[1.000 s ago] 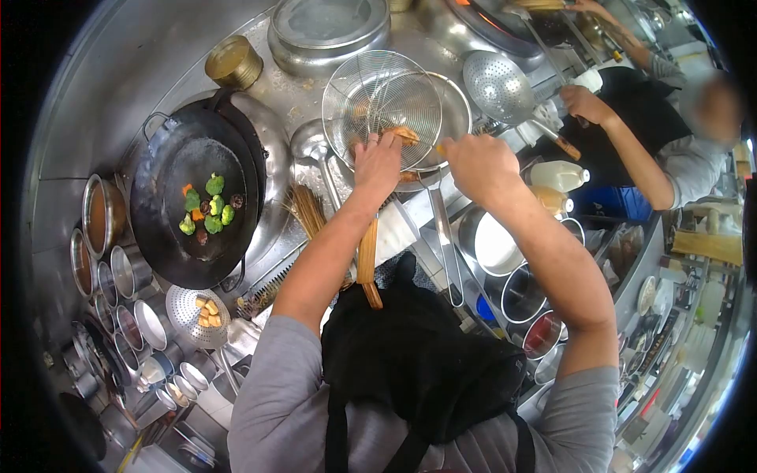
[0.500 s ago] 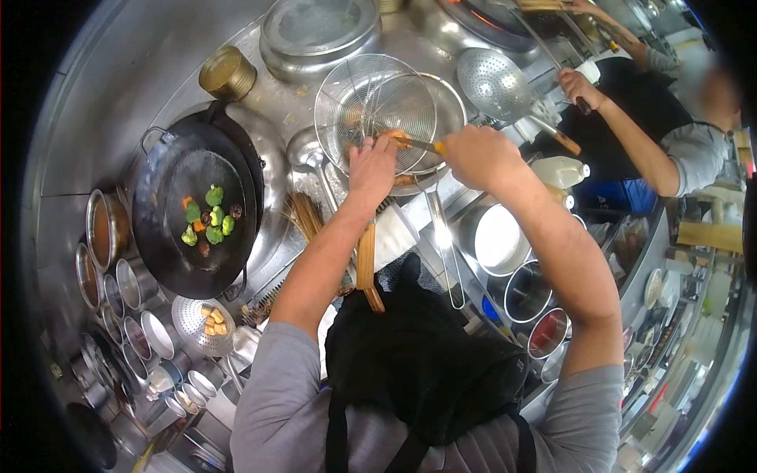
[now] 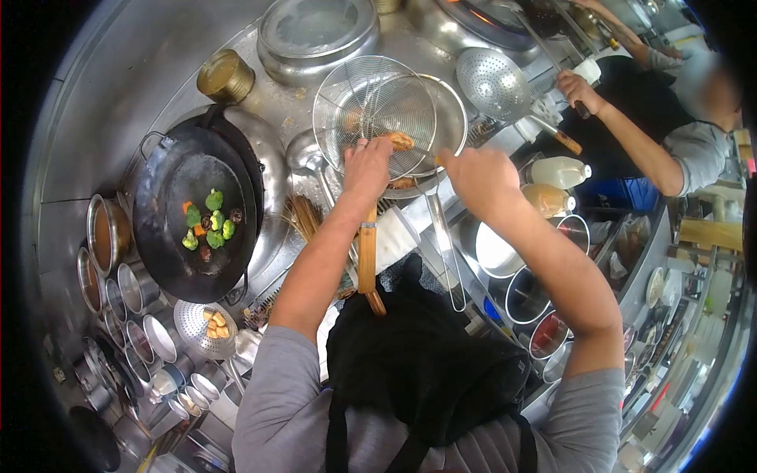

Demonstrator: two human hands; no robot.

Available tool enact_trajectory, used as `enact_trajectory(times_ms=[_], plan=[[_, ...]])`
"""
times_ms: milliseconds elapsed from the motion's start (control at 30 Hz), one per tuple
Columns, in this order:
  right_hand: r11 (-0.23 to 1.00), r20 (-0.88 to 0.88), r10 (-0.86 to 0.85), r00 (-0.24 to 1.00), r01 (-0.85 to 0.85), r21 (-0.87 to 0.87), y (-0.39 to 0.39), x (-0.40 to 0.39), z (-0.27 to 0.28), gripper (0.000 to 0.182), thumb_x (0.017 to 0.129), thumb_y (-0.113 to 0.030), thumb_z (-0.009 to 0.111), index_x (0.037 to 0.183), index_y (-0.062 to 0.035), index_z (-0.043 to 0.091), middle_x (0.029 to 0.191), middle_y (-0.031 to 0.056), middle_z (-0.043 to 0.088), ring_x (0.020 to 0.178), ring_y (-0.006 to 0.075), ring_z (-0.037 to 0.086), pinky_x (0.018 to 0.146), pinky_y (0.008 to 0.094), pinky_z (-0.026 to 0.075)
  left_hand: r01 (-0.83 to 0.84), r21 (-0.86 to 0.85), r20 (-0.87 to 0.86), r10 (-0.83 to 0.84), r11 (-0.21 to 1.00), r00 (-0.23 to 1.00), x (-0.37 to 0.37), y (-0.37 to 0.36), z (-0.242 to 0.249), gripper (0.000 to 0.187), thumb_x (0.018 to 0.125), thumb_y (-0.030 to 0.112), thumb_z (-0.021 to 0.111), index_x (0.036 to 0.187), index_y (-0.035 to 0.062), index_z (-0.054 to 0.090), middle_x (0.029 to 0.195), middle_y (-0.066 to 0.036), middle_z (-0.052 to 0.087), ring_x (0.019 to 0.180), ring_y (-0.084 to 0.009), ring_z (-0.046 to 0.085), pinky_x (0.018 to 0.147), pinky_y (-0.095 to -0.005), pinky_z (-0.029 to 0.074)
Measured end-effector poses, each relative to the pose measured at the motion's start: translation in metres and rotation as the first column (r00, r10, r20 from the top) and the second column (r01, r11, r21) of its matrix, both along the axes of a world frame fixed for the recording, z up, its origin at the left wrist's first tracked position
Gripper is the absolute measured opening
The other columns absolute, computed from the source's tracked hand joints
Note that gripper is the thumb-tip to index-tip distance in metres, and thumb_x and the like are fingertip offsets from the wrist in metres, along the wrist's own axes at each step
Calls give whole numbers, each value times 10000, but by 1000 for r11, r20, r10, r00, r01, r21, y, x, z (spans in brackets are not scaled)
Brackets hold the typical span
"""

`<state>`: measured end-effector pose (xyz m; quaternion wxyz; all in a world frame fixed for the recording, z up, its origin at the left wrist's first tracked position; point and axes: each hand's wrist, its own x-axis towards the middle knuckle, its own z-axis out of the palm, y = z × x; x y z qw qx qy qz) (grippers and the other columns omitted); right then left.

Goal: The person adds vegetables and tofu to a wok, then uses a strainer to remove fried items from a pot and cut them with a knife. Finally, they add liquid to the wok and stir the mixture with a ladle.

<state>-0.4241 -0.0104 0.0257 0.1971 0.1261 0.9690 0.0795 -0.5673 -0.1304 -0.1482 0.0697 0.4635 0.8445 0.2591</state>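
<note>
While the right hand (image 3: 479, 180) is wrapped round a knife (image 3: 437, 159) pointing left, the left hand (image 3: 367, 168) touches the food (image 3: 400, 141) in the strainer (image 3: 339, 102), its long axis roughly crosswise; whether those fingers pinch it, one cannot tell.

Golden-brown food piece (image 3: 400, 141), silvery mesh-patterned strainer (image 3: 371, 106), black wok (image 3: 162, 201), green broccoli (image 3: 214, 199), grey sleeves (image 3: 276, 378)

Brt | edges fisheye-warped | blk corners | refl. on steel pot (image 3: 315, 39)
</note>
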Motion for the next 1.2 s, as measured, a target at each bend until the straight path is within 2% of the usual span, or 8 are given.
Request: enact_trajectory(times_ms=[100, 167, 333, 400, 600, 667, 1000, 1200], plan=[[999, -22, -8, 1000, 9, 38, -12, 10, -1, 253, 881, -123, 578, 1115, -56, 646, 855, 86, 721, 773, 230, 730, 624, 334, 584, 23, 12, 37, -24, 1000, 999, -2, -2, 4, 342, 702, -104, 596, 975, 93, 537, 1025, -76, 654, 1035, -318, 566, 843, -448, 394], [995, -32, 26, 999, -23, 93, -14, 17, -11, 395, 866, -105, 584, 1259, -90, 555, 817, 84, 672, 710, 236, 714, 564, 334, 561, 32, 4, 32, -32, 999, 999, -1, -2, 7, 344, 702, -106, 597, 976, 92, 535, 1021, -82, 659, 1029, -323, 569, 842, -452, 394], [992, -21, 8, 1000, -6, 122, -18, 24, -19, 427, 867, -109, 581, 1291, -88, 539, 792, 60, 649, 685, 210, 706, 548, 318, 555, 64, -61, 58, -61, 996, 996, -2, -1, 10, 357, 706, -110, 603, 993, 90, 530, 1049, -96, 668, 1052, -324, 573, 862, -455, 396], [992, -17, 6, 1000, -4, 128, -19, 24, -20, 419, 868, -112, 580, 1284, -87, 541, 781, 55, 643, 679, 204, 704, 544, 313, 553, 54, -50, 29, -53, 997, 998, -1, -2, 11, 421, 708, -114, 603, 1071, 92, 546, 1079, -96, 669, 1104, -314, 565, 893, -449, 394], [997, -58, -16, 998, 21, 78, -21, 26, -21, 368, 867, -116, 583, 1230, -65, 557, 800, 69, 653, 682, 220, 709, 539, 322, 551, 89, -129, -30, -94, 988, 995, -7, 1, 12, 590, 715, -120, 584, 1251, 127, 588, 1209, -51, 625, 1171, -286, 536, 920, -426, 393], [996, -156, -1, 988, 16, 90, -24, 27, -21, 214, 876, -139, 602, 1072, -67, 651, 772, 64, 684, 674, 205, 711, 518, 315, 541, 103, -171, -23, -108, 980, 994, -12, 3, 13, 594, 721, -114, 576, 1258, 140, 598, 1219, -40, 617, 1175, -283, 534, 923, -424, 395], [992, -215, -5, 977, 32, 121, -26, 30, -31, 114, 890, -150, 620, 962, -92, 687, 739, 35, 668, 654, 184, 698, 504, 308, 521, 128, -213, 20, -126, 969, 992, -18, 10, 19, 571, 738, -106, 550, 1239, 159, 612, 1205, -30, 610, 1173, -281, 540, 930, -449, 415], [993, -241, -9, 970, 37, 111, -25, 30, -33, 99, 900, -156, 608, 929, -94, 680, 727, 24, 658, 642, 186, 692, 504, 312, 510, 171, -229, -52, -188, 958, 981, -18, 8, 17, 571, 739, -110, 539, 1235, 164, 615, 1206, -21, 607, 1173, -280, 543, 929, -454, 417]])
